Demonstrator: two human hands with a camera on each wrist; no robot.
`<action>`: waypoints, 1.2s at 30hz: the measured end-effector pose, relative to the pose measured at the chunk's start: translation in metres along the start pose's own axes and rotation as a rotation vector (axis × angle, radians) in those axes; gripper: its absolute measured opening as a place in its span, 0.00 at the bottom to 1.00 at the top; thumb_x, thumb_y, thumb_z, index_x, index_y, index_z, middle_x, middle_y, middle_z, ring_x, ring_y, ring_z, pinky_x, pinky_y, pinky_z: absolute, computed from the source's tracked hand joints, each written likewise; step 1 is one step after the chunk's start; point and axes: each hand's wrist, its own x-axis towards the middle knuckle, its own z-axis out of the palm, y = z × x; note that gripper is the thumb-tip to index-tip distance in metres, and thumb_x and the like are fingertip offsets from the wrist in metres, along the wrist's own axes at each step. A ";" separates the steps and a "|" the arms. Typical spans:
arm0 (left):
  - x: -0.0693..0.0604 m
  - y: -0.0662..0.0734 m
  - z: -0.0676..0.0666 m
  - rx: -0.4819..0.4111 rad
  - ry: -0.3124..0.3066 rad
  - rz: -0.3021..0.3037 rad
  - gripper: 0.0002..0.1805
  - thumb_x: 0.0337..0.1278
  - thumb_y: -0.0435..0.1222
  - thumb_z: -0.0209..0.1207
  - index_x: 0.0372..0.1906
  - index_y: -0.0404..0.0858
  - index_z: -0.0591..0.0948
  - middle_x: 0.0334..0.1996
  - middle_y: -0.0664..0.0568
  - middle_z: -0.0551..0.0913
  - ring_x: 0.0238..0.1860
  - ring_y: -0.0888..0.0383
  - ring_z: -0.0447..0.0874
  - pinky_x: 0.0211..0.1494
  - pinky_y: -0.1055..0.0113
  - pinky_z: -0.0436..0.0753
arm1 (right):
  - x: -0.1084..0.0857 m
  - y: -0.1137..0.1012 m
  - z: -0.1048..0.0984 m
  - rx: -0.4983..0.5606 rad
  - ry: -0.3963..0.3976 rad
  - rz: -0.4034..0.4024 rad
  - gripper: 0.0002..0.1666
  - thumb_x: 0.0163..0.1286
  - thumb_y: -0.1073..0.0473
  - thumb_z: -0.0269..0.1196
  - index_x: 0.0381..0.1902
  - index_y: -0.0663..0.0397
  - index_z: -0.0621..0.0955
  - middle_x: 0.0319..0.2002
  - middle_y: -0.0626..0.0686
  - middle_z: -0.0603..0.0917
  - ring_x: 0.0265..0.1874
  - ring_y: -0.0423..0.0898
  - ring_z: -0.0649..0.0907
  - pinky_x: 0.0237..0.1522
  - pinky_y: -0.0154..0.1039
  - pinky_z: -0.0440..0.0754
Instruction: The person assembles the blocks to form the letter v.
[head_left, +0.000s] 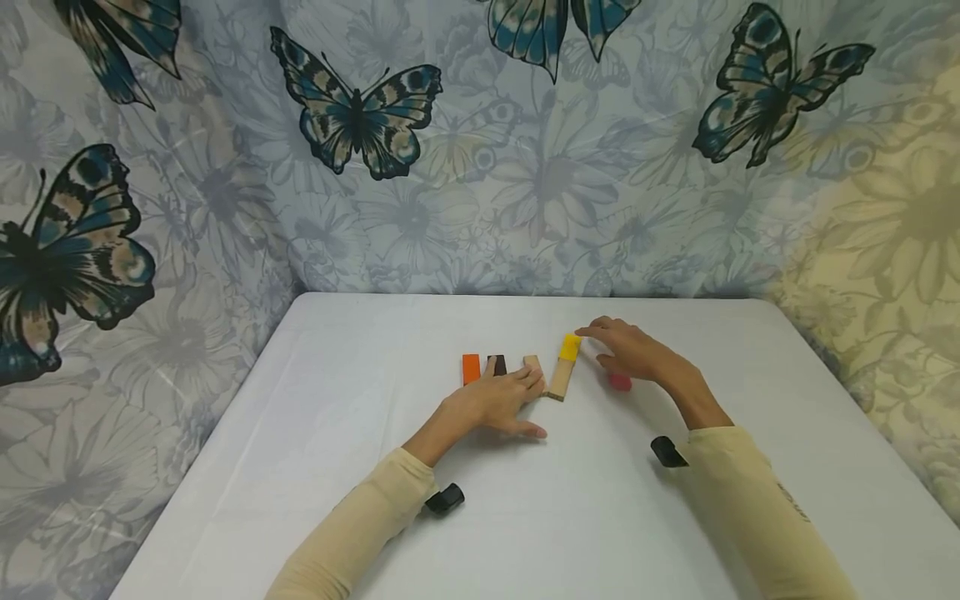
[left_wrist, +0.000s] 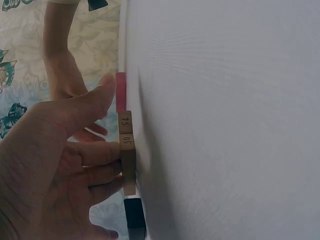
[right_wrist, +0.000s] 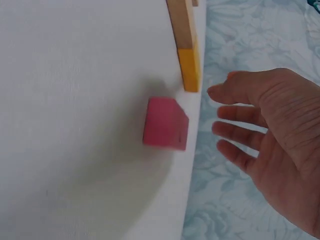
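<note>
Palm down, my left hand [head_left: 501,402] has its fingers spread over a light wooden block [head_left: 532,362]; in the left wrist view its fingertips touch wooden blocks [left_wrist: 128,165] marked 75 and 50. A dark block [head_left: 500,364] and an orange block [head_left: 470,368] stand left of that hand's fingers. Between the hands lies a tilted wooden block [head_left: 561,379] with a yellow end piece [head_left: 570,347]. My right hand [head_left: 633,350] hovers with relaxed fingers beside the yellow piece, holding nothing. Below it is a red block [head_left: 619,382], seen whole in the right wrist view [right_wrist: 165,123].
The white table [head_left: 360,350] reaches back to a wall covering [head_left: 420,225] with butterflies and flowers. Black wrist devices sit by both cuffs, one at the left sleeve [head_left: 446,499] and one at the right sleeve [head_left: 668,452].
</note>
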 end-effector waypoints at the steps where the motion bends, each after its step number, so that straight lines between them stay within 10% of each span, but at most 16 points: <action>1: 0.000 0.000 0.000 0.004 0.002 0.000 0.51 0.68 0.72 0.49 0.84 0.45 0.57 0.86 0.50 0.51 0.87 0.54 0.49 0.82 0.28 0.50 | -0.003 0.001 -0.001 0.008 -0.003 0.009 0.31 0.70 0.70 0.64 0.71 0.59 0.76 0.66 0.68 0.78 0.64 0.69 0.79 0.65 0.72 0.75; 15: -0.002 0.000 0.002 0.027 0.000 0.005 0.51 0.68 0.72 0.49 0.85 0.46 0.57 0.86 0.51 0.51 0.87 0.55 0.49 0.82 0.28 0.51 | -0.042 0.005 -0.013 0.051 -0.131 0.004 0.29 0.68 0.64 0.69 0.67 0.57 0.80 0.66 0.67 0.79 0.65 0.69 0.78 0.64 0.78 0.72; 36: -0.001 0.000 0.001 0.003 -0.006 0.003 0.51 0.69 0.71 0.49 0.85 0.45 0.56 0.86 0.51 0.50 0.87 0.55 0.48 0.83 0.29 0.49 | -0.042 0.010 -0.001 0.009 -0.115 -0.052 0.26 0.62 0.69 0.74 0.59 0.56 0.85 0.60 0.64 0.83 0.58 0.64 0.83 0.59 0.65 0.83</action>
